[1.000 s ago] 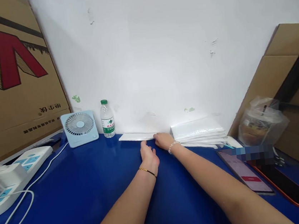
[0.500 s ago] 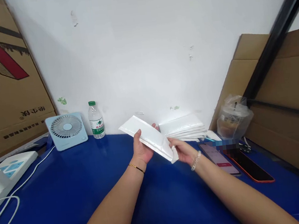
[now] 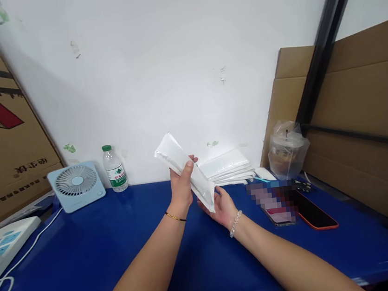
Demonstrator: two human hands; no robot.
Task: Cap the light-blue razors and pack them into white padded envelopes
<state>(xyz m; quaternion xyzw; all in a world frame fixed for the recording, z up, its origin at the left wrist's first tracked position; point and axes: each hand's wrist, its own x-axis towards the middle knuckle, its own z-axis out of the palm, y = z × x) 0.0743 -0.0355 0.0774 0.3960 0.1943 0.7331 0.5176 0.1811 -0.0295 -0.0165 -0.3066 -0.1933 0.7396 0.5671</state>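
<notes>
A white padded envelope (image 3: 173,151) is held tilted above the blue table, its upper end pointing to the far left. Around its middle my left hand (image 3: 182,184) is closed, the thumb lying across the front. My right hand (image 3: 224,210) cups the lower end with the palm turned up; some of its fingers are hidden behind the envelope. A stack of similar white envelopes (image 3: 229,164) lies just behind, against the wall.
A blue fan (image 3: 77,182) and a water bottle (image 3: 114,169) stand at the back left, beside a white power strip (image 3: 10,241) with cables. On the right are two phones (image 3: 315,211), a bagged drink cup (image 3: 287,151) and cardboard (image 3: 368,111).
The envelope has turned steeper and narrower to my view, and the flap at its lower end no longer sticks out. My right hand has shifted from pinching that end to cupping it from below.
</notes>
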